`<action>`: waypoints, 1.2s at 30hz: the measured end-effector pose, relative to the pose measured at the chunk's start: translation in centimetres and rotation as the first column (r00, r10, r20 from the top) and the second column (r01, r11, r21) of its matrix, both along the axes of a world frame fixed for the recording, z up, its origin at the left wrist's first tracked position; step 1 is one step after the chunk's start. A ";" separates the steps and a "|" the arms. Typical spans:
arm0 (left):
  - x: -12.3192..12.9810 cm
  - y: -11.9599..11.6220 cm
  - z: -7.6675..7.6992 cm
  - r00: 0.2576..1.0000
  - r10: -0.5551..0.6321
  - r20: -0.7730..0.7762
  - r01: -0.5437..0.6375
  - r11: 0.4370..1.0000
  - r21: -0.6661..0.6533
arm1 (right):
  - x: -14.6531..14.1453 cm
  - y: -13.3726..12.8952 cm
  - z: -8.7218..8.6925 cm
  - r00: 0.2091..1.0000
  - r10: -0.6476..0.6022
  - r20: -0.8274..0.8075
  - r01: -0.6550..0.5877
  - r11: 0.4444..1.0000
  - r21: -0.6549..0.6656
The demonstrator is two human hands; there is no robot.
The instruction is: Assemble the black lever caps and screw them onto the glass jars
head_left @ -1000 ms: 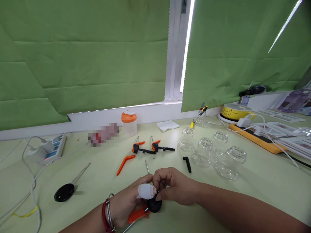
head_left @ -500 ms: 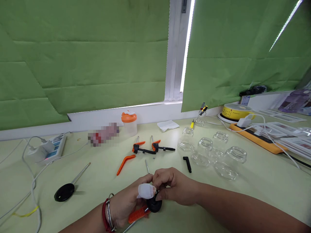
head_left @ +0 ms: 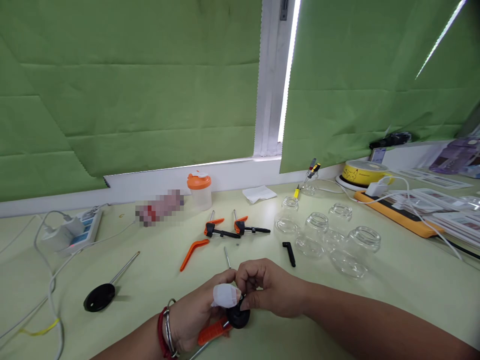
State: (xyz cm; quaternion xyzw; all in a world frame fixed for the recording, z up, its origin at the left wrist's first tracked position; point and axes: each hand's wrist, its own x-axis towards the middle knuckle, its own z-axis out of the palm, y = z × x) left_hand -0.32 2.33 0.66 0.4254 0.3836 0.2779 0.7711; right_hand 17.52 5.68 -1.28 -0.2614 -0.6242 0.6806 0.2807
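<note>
My left hand (head_left: pixel 204 312) is closed around an assembly with an orange handle (head_left: pixel 213 331), a metal rod and a round black piece (head_left: pixel 239 316). A white covering wraps one of its digits. With bent fingers, my right hand (head_left: pixel 272 287) pinches at the top of the round black piece; whatever lies between the fingertips is hidden. Just beyond my hands, a thin metal rod (head_left: pixel 227 257) sticks out. Two similar orange-and-black assemblies (head_left: pixel 221 233) (head_left: pixel 249 229) lie farther back. An orange bent handle (head_left: pixel 192 254) is to their left, and a black bent handle (head_left: pixel 289 254) to their right.
Several clear glass jars (head_left: pixel 317 235) stand on the right. A black disc with a metal rod (head_left: pixel 100 297) lies at left, near white cables and a power strip (head_left: pixel 84 232). An orange-lidded cup (head_left: pixel 200 190) and a white tissue (head_left: pixel 259 194) are at the back.
</note>
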 end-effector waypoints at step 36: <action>0.0 0.0 0.1 1.000 -0.022 0.019 0.021 0.999 0.026 | 0.3 0.1 0.3 0.999 0.039 -0.024 -0.035 0.989 0.142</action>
